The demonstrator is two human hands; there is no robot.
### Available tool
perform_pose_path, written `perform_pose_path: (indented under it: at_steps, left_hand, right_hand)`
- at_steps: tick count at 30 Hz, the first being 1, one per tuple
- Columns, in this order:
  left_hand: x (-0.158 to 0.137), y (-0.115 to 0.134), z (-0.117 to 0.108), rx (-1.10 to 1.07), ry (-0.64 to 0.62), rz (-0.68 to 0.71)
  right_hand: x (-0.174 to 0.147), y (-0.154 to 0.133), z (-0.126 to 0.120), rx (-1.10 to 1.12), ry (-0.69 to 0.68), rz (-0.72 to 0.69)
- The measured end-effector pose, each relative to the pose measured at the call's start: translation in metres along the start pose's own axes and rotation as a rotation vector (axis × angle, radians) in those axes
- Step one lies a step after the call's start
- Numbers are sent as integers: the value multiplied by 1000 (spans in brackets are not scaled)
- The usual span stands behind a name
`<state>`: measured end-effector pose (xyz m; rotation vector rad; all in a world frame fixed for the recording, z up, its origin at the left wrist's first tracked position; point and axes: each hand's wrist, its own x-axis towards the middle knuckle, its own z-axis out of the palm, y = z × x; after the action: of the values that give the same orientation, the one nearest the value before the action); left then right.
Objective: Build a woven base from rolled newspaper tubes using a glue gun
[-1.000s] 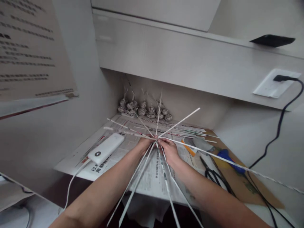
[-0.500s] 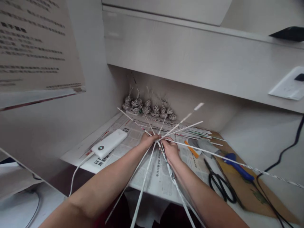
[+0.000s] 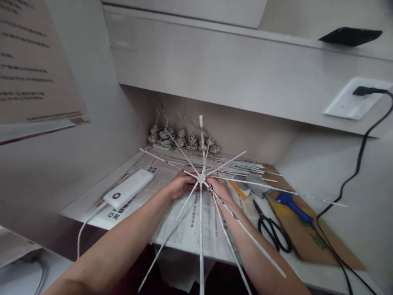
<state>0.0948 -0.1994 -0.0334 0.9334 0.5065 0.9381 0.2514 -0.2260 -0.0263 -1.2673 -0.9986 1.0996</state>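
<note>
A star of rolled-paper sticks (image 3: 201,179) spreads out from a small round hub in front of me, held above the newspaper-covered desk. My left hand (image 3: 181,184) pinches it just left of the hub, thumb on top. On the other side my right hand (image 3: 219,187) grips it close to the hub, its fingers partly hidden under the sticks. Several sticks point toward me over my forearms, and others fan out to the back and right. One thicker stick (image 3: 202,127) stands up toward the back.
Small woven gourd shapes (image 3: 192,141) line the back wall. Loose paper sticks (image 3: 251,167) lie at the back right. Black scissors (image 3: 273,231), a blue glue gun (image 3: 294,207) and cardboard (image 3: 310,241) are on the right. A white power bank (image 3: 129,189) with a cable lies left.
The hub has turned between my hands, so the sticks point in new directions and the thicker stick has swung from right to upright. My left hand has shifted left of the hub. The view has moved right.
</note>
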Motion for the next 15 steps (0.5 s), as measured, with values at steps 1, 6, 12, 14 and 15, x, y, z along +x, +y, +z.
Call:
perform_pose_path:
  at_steps: [1, 6, 12, 14, 15]
  left_hand:
    - [-1, 1, -1, -8, -20, -18]
    - [6, -3, -4, -49, 78, -93]
    - [18, 3, 1, 26, 100, -191]
    - [24, 12, 1, 74, 48, -184]
    - [27, 16, 1, 98, 35, -172]
  right_hand:
    - [2, -1, -3, 2, 6, -1]
    - [5, -1, -8, 17, -92, -1]
    - [6, -3, -12, 11, -142, -22]
    - [8, -6, -16, -2, -140, -41]
    - [9, -7, -18, -5, -148, -44]
